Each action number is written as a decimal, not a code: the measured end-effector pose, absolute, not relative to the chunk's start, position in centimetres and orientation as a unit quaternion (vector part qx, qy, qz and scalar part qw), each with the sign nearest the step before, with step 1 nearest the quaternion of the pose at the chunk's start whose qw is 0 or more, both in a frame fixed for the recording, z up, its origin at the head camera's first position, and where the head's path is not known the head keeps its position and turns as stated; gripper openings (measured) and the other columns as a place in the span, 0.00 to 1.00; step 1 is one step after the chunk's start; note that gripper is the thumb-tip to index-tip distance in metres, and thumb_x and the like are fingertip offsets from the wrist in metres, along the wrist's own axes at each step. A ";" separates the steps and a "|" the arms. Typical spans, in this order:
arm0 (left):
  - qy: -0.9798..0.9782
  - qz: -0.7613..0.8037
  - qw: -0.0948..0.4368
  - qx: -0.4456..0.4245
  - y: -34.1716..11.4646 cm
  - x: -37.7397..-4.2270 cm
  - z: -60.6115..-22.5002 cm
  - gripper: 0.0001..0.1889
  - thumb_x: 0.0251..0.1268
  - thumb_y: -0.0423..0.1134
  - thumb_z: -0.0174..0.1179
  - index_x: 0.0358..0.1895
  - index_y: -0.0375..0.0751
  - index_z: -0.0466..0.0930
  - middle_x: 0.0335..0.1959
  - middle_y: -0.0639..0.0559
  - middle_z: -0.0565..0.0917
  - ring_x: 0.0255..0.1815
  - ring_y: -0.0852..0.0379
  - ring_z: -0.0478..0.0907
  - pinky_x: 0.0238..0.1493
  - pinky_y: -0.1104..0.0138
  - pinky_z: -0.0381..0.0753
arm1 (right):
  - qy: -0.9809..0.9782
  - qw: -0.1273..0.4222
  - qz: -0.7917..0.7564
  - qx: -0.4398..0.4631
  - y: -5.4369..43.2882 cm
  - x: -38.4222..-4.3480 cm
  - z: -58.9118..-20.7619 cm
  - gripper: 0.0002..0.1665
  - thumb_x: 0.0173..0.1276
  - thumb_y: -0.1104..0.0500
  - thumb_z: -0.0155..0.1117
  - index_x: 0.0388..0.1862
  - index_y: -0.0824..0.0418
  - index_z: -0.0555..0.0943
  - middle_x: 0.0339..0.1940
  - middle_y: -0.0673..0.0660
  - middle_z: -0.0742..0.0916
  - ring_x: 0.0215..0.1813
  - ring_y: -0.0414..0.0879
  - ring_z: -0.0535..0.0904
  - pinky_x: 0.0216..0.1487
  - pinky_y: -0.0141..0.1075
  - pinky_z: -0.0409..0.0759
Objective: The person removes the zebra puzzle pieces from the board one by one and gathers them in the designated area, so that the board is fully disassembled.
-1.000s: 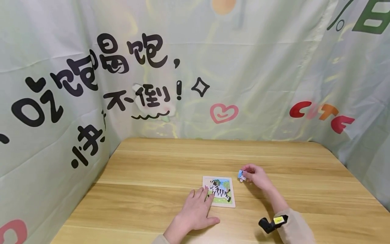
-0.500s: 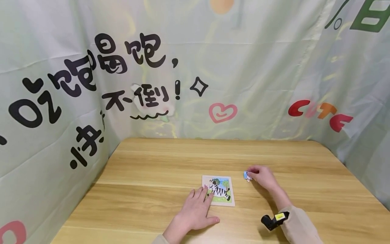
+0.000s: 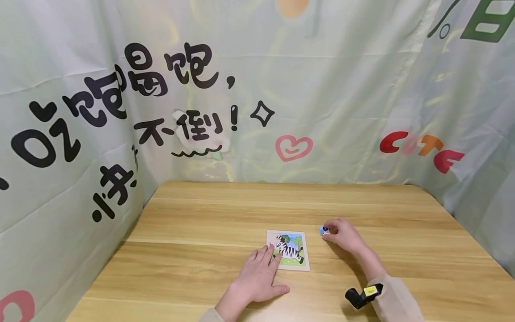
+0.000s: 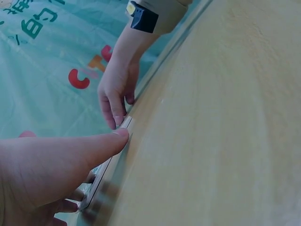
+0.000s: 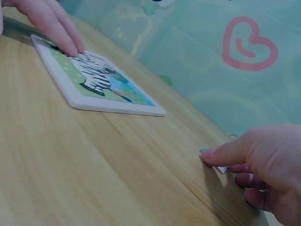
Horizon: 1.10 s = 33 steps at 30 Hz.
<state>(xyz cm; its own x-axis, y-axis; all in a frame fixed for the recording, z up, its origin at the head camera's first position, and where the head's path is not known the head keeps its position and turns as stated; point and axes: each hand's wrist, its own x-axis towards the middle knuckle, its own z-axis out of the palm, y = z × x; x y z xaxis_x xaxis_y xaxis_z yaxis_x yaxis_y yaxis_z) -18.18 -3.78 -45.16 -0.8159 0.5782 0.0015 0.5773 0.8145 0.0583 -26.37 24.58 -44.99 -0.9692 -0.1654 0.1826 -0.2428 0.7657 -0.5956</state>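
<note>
A square zebra puzzle board (image 3: 307, 261) with a pale rim lies on the table, its zebra picture partly covered by fingertips. My left hand (image 3: 257, 279) rests on the board's left side, palm down, fingers straight and thumb spread to the right. To the right of the board, my right hand (image 3: 346, 236) pinches a small blue-and-white puzzle piece (image 3: 323, 230) between thumb and fingers. In the right wrist view the puzzle piece (image 5: 223, 169) is mostly hidden behind the thumb, low over the wood. Whether it touches the table I cannot tell.
The wooden table (image 3: 193, 264) runs back to a printed curtain (image 3: 342, 112), which stands behind and along both sides. A black wrist camera (image 3: 362, 295) with a yellow label sits at the right sleeve (image 3: 394, 299).
My right hand first moved a little right, away from the board, with the piece. Since then the piece has turned in its fingers. My left hand has stayed on the board.
</note>
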 end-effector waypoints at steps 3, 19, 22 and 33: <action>0.953 0.024 0.009 0.302 -3.8 -18.2 -45.0 0.44 0.57 0.71 0.44 0.70 0.43 0.59 0.71 0.40 0.56 0.70 0.44 0.53 0.68 0.53 0.54 | -0.937 0.054 0.331 0.101 24.5 -26.4 -45.0 0.18 0.54 0.63 0.70 0.42 0.72 0.80 0.38 0.61 0.79 0.39 0.52 0.74 0.41 0.46 0.74; 0.952 0.032 0.000 0.306 -3.9 -18.0 -45.0 0.43 0.57 0.70 0.46 0.68 0.43 0.62 0.70 0.40 0.58 0.70 0.45 0.54 0.67 0.54 0.56 | -0.940 0.057 0.325 0.086 24.6 -27.0 -45.6 0.20 0.56 0.59 0.69 0.46 0.67 0.79 0.44 0.61 0.80 0.45 0.56 0.75 0.46 0.52 0.73; 0.952 0.030 0.000 0.306 -3.9 -18.1 -45.1 0.43 0.57 0.70 0.46 0.69 0.43 0.61 0.70 0.40 0.57 0.70 0.45 0.54 0.68 0.54 0.55 | -0.938 0.054 0.335 0.078 24.6 -26.9 -45.5 0.21 0.57 0.60 0.68 0.48 0.68 0.78 0.45 0.63 0.79 0.46 0.57 0.75 0.46 0.52 0.74; 0.951 0.038 0.004 0.306 -3.8 -18.2 -45.0 0.43 0.57 0.70 0.45 0.69 0.43 0.60 0.71 0.40 0.56 0.71 0.45 0.52 0.68 0.53 0.54 | -0.910 0.081 0.397 0.089 22.1 -26.3 -44.0 0.24 0.60 0.63 0.65 0.54 0.71 0.75 0.47 0.64 0.80 0.47 0.56 0.75 0.44 0.46 0.76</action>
